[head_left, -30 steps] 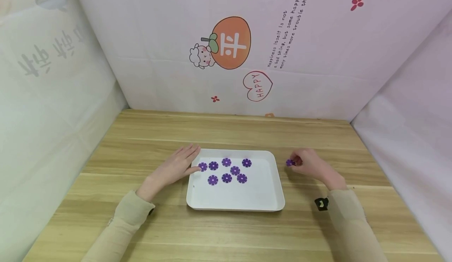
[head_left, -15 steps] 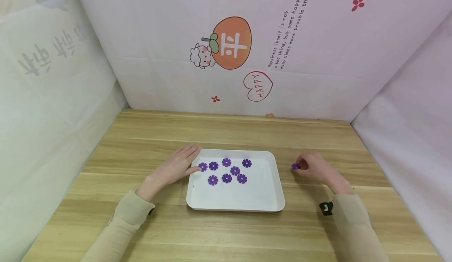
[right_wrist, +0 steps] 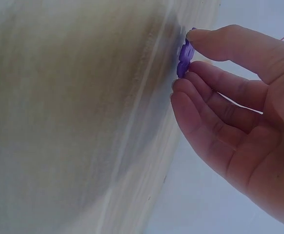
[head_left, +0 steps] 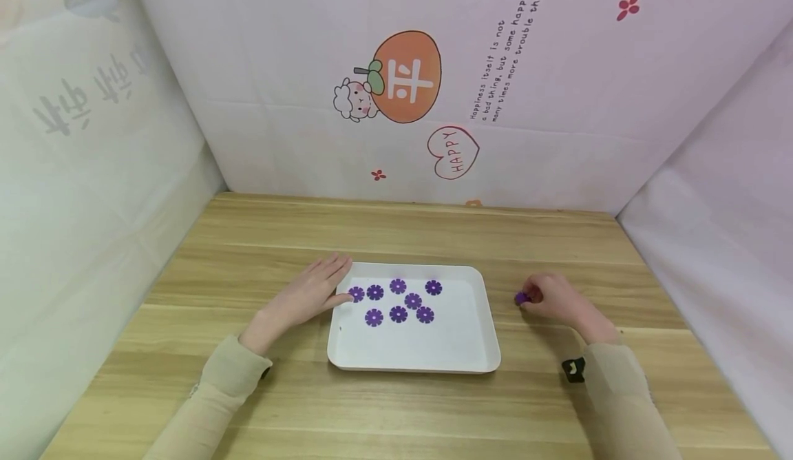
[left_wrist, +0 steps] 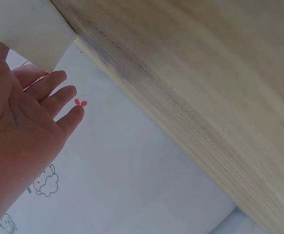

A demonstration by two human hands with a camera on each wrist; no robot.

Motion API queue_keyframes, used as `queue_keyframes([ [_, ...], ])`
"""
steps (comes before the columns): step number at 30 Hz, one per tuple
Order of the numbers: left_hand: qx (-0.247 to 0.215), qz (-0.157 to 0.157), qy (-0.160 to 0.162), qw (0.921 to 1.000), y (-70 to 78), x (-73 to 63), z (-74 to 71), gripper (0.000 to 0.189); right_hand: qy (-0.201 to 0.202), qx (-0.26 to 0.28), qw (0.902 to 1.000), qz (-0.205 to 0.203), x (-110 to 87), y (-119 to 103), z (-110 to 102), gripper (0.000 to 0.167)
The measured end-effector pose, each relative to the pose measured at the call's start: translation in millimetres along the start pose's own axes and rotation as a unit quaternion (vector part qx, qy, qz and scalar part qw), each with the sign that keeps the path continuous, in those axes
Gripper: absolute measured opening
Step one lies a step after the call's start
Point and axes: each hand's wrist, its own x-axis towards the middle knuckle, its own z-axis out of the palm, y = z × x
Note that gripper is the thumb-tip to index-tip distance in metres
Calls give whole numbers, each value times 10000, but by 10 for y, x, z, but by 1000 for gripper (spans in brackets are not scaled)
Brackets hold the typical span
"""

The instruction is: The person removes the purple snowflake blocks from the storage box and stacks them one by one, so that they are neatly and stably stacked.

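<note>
My right hand [head_left: 554, 301] pinches a purple snowflake disc [head_left: 522, 298] between thumb and fingers, low over the table right of the white tray [head_left: 458, 343]. In the right wrist view, that disc [right_wrist: 185, 59] stands edge-on at the fingertips, close to the wood. My left hand [head_left: 306, 293] lies with extended fingers over the tray's left rim, the thumb reaching inside beside a purple disc [head_left: 356, 295]. Several more purple snowflake discs, such as one disc [head_left: 434, 287], lie flat in the tray's far half. The left wrist view has the left hand [left_wrist: 25, 107] at the tray's corner [left_wrist: 39, 39].
The tray stands on a wood-grain table [head_left: 409, 412]. A white printed cloth [head_left: 297, 136] rises behind the table, with plain white sheets [head_left: 731, 205] at both sides. A black strap piece [head_left: 573, 370] shows by the right sleeve.
My right hand has moved slightly right and nearer to me with the pinched disc, which has turned in the fingers. My left hand and the discs in the tray stay put.
</note>
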Motion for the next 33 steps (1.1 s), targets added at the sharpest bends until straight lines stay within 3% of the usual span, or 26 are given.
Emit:
queue_keyframes([
  [33,-12,27,51,10000,8,1,-3,72,-74,-48,10000,-10,-18,64,35,17],
])
